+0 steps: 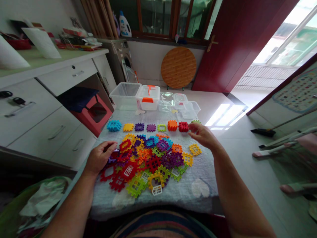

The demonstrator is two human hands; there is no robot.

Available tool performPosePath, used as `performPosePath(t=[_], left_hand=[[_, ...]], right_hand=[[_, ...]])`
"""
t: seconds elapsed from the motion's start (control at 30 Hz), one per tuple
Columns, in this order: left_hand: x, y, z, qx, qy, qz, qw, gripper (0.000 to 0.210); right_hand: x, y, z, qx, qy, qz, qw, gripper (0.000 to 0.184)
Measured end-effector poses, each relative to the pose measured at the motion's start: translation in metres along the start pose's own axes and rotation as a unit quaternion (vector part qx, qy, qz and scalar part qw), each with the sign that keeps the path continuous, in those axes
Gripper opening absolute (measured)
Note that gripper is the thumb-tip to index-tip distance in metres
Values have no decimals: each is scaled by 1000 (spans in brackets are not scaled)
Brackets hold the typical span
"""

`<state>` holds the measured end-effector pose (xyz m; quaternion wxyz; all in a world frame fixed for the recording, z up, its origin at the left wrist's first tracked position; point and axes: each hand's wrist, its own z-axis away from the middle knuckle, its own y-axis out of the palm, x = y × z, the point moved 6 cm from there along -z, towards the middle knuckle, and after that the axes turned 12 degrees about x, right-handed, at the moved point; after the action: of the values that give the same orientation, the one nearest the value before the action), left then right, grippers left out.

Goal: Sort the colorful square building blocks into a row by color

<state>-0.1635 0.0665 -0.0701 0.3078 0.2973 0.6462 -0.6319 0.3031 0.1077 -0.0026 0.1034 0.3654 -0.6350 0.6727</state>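
Observation:
My left hand rests at the left edge of a heap of plastic building blocks, fingers loosely bent and thumb a little apart. It is beside a purple block and partly covers it. My right hand is at the right end of a row of sorted stacks, its thumb and fingers apart. Just left of its fingertips stands a stack of red blocks; a light green block shows behind the fingers. The row also has orange, green, purple, dark blue, yellow and light blue blocks.
Along the table's far edge stand an uncovered clear bin, a lidded box with orange clips and smaller clear containers. White window pieces lie among the blocks. To the left are a red stool and white drawers.

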Motion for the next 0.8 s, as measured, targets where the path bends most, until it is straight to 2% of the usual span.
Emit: performPosePath(t=[0.1, 0.2, 0.33, 0.47, 0.53, 0.63, 0.7, 0.8], left_hand=[[7, -2, 0, -9, -8, 46, 999, 42], [14, -3, 0, -26, -21, 122, 992, 43], [17, -1, 1, -33, -24, 162, 986, 41], [7, -7, 3, -57, -9, 109, 992, 39], [-12, -17, 7, -96, 40, 29, 994, 36], [-58, -22, 22, -125, 164, -92, 974, 30], [-89, -10, 32, -82, 234, -132, 960, 27], [-122, 23, 49, 30, 309, -177, 934, 30]], right_hand=[[29, 43, -1, 68, -24, -15, 997, 20], [52, 72, -5, 76, -68, 21, 995, 23], [74, 94, -11, 123, -125, 59, 983, 41], [77, 104, -18, 158, -108, 98, 977, 47], [74, 105, -21, 149, -92, 112, 978, 41], [69, 103, -24, 122, -73, 112, 984, 31], [67, 100, -23, 104, -67, 100, 987, 27], [68, 96, -18, 90, -73, 79, 990, 25]])
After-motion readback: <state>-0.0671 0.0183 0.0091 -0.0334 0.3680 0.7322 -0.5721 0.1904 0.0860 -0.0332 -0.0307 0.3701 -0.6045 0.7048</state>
